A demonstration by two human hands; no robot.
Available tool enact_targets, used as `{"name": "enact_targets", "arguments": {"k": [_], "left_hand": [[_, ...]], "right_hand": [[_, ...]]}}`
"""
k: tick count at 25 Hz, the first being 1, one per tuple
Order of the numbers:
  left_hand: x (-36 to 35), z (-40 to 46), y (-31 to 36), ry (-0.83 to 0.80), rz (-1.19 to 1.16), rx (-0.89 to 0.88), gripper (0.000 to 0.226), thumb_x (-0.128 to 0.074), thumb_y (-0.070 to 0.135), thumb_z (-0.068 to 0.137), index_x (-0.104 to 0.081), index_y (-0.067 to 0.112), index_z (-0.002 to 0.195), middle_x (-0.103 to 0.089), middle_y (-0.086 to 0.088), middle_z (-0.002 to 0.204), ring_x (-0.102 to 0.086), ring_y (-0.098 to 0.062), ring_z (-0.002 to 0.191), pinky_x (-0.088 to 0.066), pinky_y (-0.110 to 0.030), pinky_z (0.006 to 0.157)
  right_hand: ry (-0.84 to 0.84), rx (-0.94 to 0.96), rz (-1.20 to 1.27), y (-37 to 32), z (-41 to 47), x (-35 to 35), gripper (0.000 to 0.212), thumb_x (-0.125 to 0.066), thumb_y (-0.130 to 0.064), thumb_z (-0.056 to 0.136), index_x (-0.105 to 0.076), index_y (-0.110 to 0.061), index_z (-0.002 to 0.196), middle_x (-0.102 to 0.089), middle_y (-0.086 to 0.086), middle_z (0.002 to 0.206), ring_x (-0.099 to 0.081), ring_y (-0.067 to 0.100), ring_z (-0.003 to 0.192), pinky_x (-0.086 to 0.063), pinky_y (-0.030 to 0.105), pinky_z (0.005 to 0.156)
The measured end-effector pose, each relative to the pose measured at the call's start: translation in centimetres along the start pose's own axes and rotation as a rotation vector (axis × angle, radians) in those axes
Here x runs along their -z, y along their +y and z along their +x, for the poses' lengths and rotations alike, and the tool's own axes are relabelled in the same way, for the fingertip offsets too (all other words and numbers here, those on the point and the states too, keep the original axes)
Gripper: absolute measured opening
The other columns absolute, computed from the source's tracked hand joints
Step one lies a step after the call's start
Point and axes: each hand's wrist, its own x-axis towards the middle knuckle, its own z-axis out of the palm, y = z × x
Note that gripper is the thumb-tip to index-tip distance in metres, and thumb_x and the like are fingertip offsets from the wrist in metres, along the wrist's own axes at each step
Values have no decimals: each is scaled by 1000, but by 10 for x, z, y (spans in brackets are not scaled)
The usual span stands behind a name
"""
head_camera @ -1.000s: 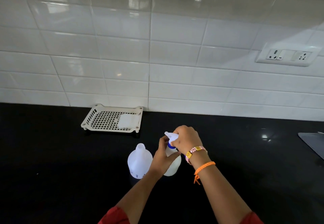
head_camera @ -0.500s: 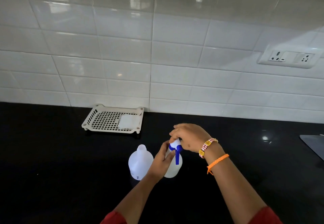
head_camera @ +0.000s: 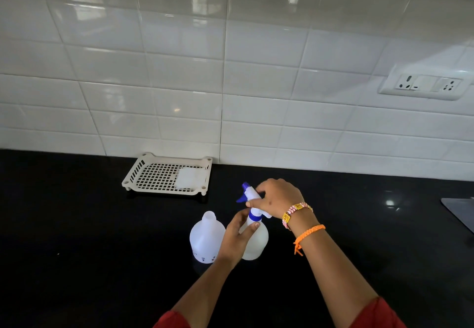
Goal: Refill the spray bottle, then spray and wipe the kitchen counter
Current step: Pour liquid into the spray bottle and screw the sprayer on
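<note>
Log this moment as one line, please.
left hand grips spray bottle neck | right hand on spray head | capless bottle beside

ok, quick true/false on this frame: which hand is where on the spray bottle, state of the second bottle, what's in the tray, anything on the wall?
1. The right hand grips the spray head of the spray bottle. True.
2. The left hand lies flat on the counter. False: it holds the spray bottle's body just below the blue collar.
3. The second bottle stands uncapped, left of the spray bottle. True.
4. The slotted tray sits at the counter's front edge. False: it sits at the back, against the tiled wall.
5. A white square piece lies in the tray. True.
6. The socket plate is on the wall's left side. False: it is at the right.
</note>
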Motion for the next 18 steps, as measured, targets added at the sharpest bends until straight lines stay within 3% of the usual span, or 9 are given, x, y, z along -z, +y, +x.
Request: {"name": "enact_targets", "arguments": {"k": [2, 4, 5, 8, 9, 11, 13, 16, 18], "left_hand": [[-5, -4, 0, 12, 15, -46, 25, -58, 34, 90, -52, 41, 113, -64, 19, 112, -56, 4, 108, -42, -33, 105], [-5, -4, 1, 5, -4, -72, 32, -58, 34, 90, -51, 31, 121, -64, 12, 116, -56, -5, 113, -42, -37, 105], [-3, -4, 1, -4, 1, -79, 36, -58, 33, 90, -49, 28, 125, -62, 9, 119, -55, -9, 116, -42, -38, 106], [0, -4, 2, -35, 20, -98, 35, -57, 31, 91, -49, 35, 124, -61, 15, 119, -54, -6, 116, -41, -31, 104], [0, -4, 2, -37, 27, -96, 33, -57, 32, 90, -50, 38, 122, -61, 18, 118, -53, -3, 115, -40, -29, 103], [0, -4, 1, -37, 29, -80, 32, -58, 33, 90, -50, 41, 120, -61, 20, 116, -54, 0, 114, -40, -27, 102], [1, -2, 1, -46, 26, -56, 33, -58, 31, 91, -49, 39, 122, -60, 19, 119, -53, -2, 115, -39, -29, 105], [1, 0, 4, -45, 35, -33, 39, -58, 29, 91, -46, 28, 129, -57, 11, 124, -52, -9, 118, -38, -33, 107], [0, 0, 3, -19, 58, -27, 40, -58, 29, 91, -46, 25, 129, -58, 10, 123, -52, -11, 117, -39, -32, 105]], "right_hand": [[84, -98, 71, -8, -3, -12, 58, -55, -39, 87, -40, -17, 138, -66, 6, 89, -63, 22, 79, -49, 29, 61], [76, -184, 185, -12, -3, -23, 68, -45, -39, 92, -13, -17, 148, -64, 8, 84, -61, 23, 73, -46, 29, 58], [81, -210, 194, -10, -3, -25, 67, -41, -41, 94, -10, -18, 149, -65, 9, 88, -62, 24, 76, -46, 29, 59], [251, 15, -101, 12, -9, -8, 63, -50, -25, 89, -23, -28, 146, -59, 9, 116, -54, 27, 104, -47, 35, 74], [247, 175, -213, 18, -9, -3, 66, -57, -15, 83, -32, -32, 142, -52, 7, 130, -44, 29, 120, -45, 39, 87], [77, 392, -309, 18, -8, 5, 57, -62, -8, 80, -52, -34, 130, -41, 1, 146, -23, 26, 140, -29, 45, 109], [-21, 399, -315, 12, -6, 2, 39, -61, -13, 85, -63, -32, 119, -52, 0, 139, -23, 21, 141, -20, 41, 115], [168, 399, -337, 13, -10, -3, 30, -64, -22, 83, -68, -34, 110, -55, 2, 126, -36, 26, 127, -30, 42, 107], [237, 432, -395, 15, -12, -1, 27, -68, -22, 80, -71, -35, 104, -47, 4, 137, -28, 29, 132, -28, 45, 109]]}}
